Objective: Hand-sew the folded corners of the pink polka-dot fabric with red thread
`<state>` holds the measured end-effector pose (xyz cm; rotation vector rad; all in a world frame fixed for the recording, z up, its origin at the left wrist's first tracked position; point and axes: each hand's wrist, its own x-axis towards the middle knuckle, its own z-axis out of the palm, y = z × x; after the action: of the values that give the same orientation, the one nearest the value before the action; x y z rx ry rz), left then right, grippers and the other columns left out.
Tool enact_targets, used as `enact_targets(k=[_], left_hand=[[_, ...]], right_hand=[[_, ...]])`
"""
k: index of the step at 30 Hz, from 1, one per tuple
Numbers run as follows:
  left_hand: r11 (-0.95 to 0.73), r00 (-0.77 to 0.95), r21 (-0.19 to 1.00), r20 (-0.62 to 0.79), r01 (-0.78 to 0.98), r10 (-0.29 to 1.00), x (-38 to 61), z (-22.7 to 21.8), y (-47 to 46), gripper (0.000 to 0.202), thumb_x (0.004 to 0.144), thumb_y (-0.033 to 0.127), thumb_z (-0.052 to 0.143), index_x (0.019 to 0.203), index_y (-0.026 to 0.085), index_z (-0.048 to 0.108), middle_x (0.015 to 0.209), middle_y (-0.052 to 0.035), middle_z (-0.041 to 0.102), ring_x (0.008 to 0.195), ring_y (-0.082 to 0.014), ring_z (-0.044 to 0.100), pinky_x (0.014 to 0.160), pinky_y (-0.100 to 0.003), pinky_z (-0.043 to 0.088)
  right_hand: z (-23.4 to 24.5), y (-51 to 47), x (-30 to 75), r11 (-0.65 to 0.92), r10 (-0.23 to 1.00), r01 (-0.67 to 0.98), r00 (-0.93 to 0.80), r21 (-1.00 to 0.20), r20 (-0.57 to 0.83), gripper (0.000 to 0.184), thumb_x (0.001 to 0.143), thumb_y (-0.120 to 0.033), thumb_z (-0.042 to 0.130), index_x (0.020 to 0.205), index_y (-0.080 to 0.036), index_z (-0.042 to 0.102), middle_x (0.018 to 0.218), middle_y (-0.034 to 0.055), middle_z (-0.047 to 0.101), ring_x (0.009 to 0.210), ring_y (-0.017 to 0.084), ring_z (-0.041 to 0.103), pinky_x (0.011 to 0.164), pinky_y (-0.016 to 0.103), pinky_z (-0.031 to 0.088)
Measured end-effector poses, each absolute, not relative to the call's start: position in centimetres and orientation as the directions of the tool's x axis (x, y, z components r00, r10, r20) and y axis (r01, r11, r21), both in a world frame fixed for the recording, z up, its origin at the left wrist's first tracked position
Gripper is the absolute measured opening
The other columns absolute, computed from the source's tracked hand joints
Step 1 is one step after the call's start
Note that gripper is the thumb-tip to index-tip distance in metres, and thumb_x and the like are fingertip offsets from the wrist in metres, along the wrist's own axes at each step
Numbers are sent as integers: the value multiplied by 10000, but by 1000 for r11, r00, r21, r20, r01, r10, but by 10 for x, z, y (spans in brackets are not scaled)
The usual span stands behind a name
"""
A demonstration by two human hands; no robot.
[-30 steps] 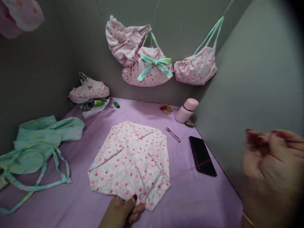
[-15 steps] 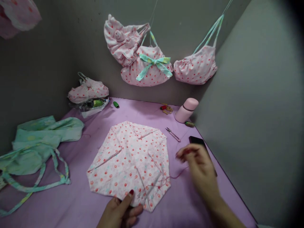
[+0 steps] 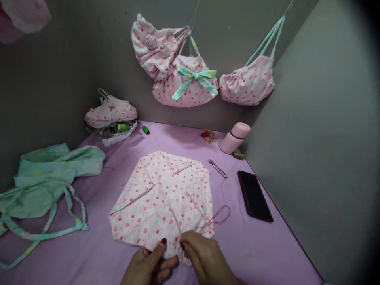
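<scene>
A pink fabric piece [image 3: 160, 198] with red flower print lies flat, its corners folded inward. My left hand [image 3: 152, 261] grips its near edge, thumb on top and fingers beneath. Close beside it, my right hand [image 3: 204, 255] is closed in a pinch at the cloth's near right part; whatever is between the fingertips is too small to make out. A loop of dark pink thread [image 3: 221, 215] lies across the right edge of the cloth and onto the purple tablecloth [image 3: 95, 257].
Thread snips [image 3: 217, 168] and a black phone [image 3: 255, 196] lie to the right. A pink bottle [image 3: 235, 137] stands behind, near thread spools [image 3: 205, 134]. Green fabric with straps [image 3: 47, 178] is at left. Printed bags [image 3: 187, 81] hang at the back wall.
My right hand has come down and left from beside the phone to the cloth's near edge. The thread now lies slack in a loop. My left hand has stayed put.
</scene>
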<state>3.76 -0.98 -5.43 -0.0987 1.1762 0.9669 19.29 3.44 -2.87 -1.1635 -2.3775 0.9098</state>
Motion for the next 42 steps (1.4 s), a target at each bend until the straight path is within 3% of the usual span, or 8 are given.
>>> enact_targets(k=[5, 11, 14, 27, 33, 38, 42], left_hand=[[617, 64, 409, -799, -672, 599, 37, -55, -10, 461, 420, 395, 878, 606, 148, 535, 573, -64, 683, 564, -165, 662, 460, -156, 479], [620, 37, 429, -803, -657, 595, 37, -56, -9, 435, 417, 364, 884, 623, 139, 575, 585, -58, 686, 555, -165, 659, 451, -164, 465], [627, 48, 426, -802, -652, 595, 37, -56, -9, 436, 419, 374, 881, 619, 142, 572, 592, -66, 689, 557, -165, 658, 453, -166, 463], [634, 75, 416, -797, -652, 600, 37, -44, -7, 449, 336, 394, 893, 565, 129, 612, 579, -47, 692, 558, -150, 654, 451, -145, 461], [631, 84, 440, -776, -639, 625, 36, -48, -9, 433, 393, 384, 882, 629, 107, 646, 601, -53, 695, 573, -142, 653, 466, -140, 458], [623, 68, 441, -780, -646, 623, 39, -44, -7, 431, 359, 386, 888, 588, 119, 638, 596, -46, 693, 558, -126, 644, 450, -125, 435], [632, 79, 441, -778, -638, 623, 39, -42, -6, 448, 341, 398, 887, 595, 118, 647, 572, -37, 686, 562, -143, 654, 454, -135, 456]], right_hand=[[-38, 31, 192, 533, 761, 625, -648, -570, 1, 312, 867, -184, 323, 697, -195, 585, 617, 15, 641, 554, 128, 600, 516, 185, 369], [-35, 30, 190, 534, 747, 614, -665, -581, -17, 258, 859, -192, 378, 809, -200, 631, 683, 38, 686, 592, 141, 628, 554, 177, 420], [-34, 31, 189, 545, 740, 622, -672, -562, -26, 257, 852, -187, 384, 781, -193, 631, 668, 40, 685, 581, 142, 629, 543, 177, 421], [-26, 35, 184, 614, 669, 687, -715, -389, -205, 169, 776, -127, 483, 800, -159, 647, 706, 62, 704, 633, 193, 673, 512, 208, 403], [-24, 38, 178, 629, 659, 705, -707, -327, -256, 164, 701, -94, 527, 786, -168, 647, 685, 55, 705, 582, 202, 665, 460, 216, 372], [-34, 34, 178, 605, 702, 707, -691, -367, -175, 156, 707, -133, 509, 793, -163, 635, 660, 64, 693, 571, 199, 652, 469, 215, 378], [-37, 31, 183, 520, 744, 623, -666, -584, -49, 236, 807, -163, 391, 797, -163, 627, 665, 52, 679, 590, 161, 641, 522, 199, 404]])
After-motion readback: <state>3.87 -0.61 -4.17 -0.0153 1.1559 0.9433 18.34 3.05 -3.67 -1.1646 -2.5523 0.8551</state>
